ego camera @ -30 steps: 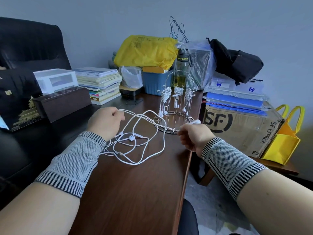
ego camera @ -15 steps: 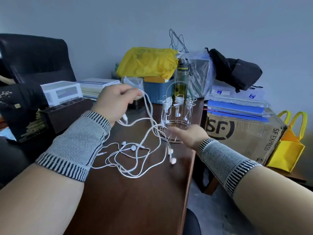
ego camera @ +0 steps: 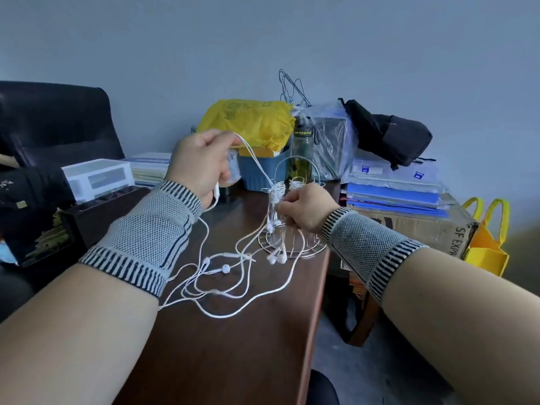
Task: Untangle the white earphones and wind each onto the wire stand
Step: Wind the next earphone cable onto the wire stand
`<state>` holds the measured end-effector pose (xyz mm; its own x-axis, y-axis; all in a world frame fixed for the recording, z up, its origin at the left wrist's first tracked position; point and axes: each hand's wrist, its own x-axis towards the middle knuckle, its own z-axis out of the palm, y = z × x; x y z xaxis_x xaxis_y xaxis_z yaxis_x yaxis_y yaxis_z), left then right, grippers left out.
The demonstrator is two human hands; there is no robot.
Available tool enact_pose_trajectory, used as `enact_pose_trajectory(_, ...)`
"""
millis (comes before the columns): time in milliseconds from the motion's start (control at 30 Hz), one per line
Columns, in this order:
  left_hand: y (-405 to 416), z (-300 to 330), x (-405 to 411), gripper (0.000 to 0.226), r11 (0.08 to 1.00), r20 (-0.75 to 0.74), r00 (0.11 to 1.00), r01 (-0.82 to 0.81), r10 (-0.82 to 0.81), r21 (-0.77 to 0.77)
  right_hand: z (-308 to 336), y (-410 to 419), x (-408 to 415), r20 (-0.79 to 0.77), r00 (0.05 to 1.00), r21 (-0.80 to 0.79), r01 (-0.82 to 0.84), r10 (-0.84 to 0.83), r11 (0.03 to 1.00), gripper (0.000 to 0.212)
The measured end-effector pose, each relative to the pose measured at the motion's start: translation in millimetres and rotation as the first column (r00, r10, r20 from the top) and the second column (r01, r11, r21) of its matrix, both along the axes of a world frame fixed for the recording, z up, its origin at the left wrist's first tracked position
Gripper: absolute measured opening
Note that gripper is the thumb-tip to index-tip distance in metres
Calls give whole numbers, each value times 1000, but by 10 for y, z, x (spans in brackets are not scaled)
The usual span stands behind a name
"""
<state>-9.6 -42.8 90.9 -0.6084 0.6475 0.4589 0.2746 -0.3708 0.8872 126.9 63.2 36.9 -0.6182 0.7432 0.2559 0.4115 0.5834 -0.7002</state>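
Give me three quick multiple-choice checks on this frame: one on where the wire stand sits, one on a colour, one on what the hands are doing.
1. The wire stand stands
A. near the table's right edge
B. on the cardboard box
C. on the chair

2. The plastic bag behind the stand is
A. red
B. yellow
C. green

3. The left hand is
A. flat on the table
B. holding a cord raised
C. empty

Answers: 1 A, its ring base rests on the table; 2 B, plainly yellow; 3 B, an earphone cord runs from its fingers down to the right hand at the stand.

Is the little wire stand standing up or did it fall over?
Standing up. The wire stand has its round base flat on the brown table, with its arched top pointing upward behind the right hand.
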Motion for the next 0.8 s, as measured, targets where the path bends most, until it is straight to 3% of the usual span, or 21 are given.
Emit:
enact_pose_trajectory(67,20,10,-44,24,998,2,999,-50,50,-30,-4,27,29,-127,992,-134,-15,-2,991,25)
enact_pose_trajectory(167,77,-80,-41,24,979,-62,997,-59,47,-196,78,35,23,-350,937,-300,-114,2,947,25)
enact_pose_trajectory(367,185,-318,55,9,907,-239,963,16,-128,-420,161,-27,-9,-392,917,-399,-244,77,884,22)
enact_pose_trajectory(467,201,-362,56,16,841,-288,930,37,-226,-539,146,-16,32,-426,904,-388,-225,43,894,18)
enact_pose_trajectory(600,172,-388,103,20,752,-473,823,-89,-314,-653,107,23,42,-464,885,-403,-171,-40,899,31)
enact_pose_trajectory(800,188,-586,162,33,712,-619,727,-262,-299,-651,150,-47,29,-661,730,-579,-346,-177,738,9)
